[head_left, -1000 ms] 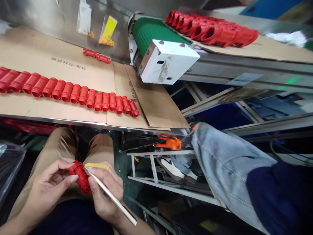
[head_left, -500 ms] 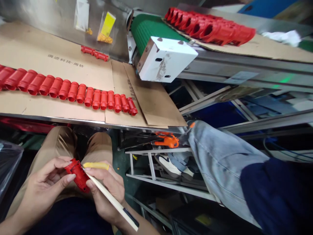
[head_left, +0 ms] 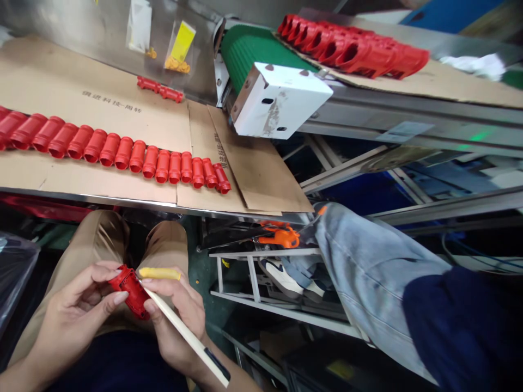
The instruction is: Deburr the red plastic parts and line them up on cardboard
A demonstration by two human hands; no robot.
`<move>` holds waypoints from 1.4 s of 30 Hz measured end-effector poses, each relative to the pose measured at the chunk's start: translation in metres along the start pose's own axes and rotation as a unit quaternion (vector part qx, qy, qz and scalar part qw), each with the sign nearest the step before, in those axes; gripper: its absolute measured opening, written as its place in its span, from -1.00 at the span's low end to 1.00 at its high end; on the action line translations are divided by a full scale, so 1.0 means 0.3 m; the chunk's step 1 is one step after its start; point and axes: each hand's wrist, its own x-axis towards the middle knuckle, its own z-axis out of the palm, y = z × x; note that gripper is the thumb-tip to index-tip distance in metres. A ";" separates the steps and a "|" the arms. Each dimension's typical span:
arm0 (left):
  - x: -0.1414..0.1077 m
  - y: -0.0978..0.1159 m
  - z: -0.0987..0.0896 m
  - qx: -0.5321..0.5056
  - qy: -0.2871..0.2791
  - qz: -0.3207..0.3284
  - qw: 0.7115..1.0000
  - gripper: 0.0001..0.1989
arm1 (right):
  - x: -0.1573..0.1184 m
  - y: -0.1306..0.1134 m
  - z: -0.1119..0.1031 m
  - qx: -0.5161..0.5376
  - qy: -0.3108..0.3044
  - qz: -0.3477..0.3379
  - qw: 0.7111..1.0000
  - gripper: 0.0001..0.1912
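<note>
My left hand (head_left: 84, 310) grips a hollow red plastic housing (head_left: 131, 294) by its upper end, thumb on the near side. The part is tilted above my lap, its ribbed open side facing up. Between the fingers of my right hand (head_left: 180, 310) is a slim cream-handled tool (head_left: 182, 326) with a dark band near its back end. Its thin tip meets the right edge of the housing; the exact kind of tip is too small to tell. Right-hand fingertips also touch the housing's lower end. A yellow cover (head_left: 160, 273) sits on one right-hand finger.
A long row of red housings (head_left: 110, 148) lies on the cardboard-covered table (head_left: 110, 103). Two red pieces (head_left: 159, 89) lie behind it. More red parts (head_left: 355, 49) rest beside a green conveyor belt (head_left: 253, 49). A seated person's jeans-clad leg (head_left: 368, 272) is at right.
The view has shifted very slightly. Both hands keep the same hold on the housing and tool, with only a tiny movement of the right hand and tool.
</note>
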 end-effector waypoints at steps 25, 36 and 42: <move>0.021 0.017 0.026 -0.112 0.024 -0.052 0.992 -0.62 | -0.025 0.055 0.000 0.309 0.069 0.132 0.939 -0.67; 0.014 0.009 0.026 -0.099 -0.004 -0.057 0.993 -0.62 | 0.010 0.046 -0.074 0.156 0.012 0.085 0.984 -0.74; 0.032 -0.068 -0.031 -0.014 -0.054 0.025 0.998 -0.76 | 0.021 0.031 -0.036 -0.037 0.001 -0.093 0.995 -0.72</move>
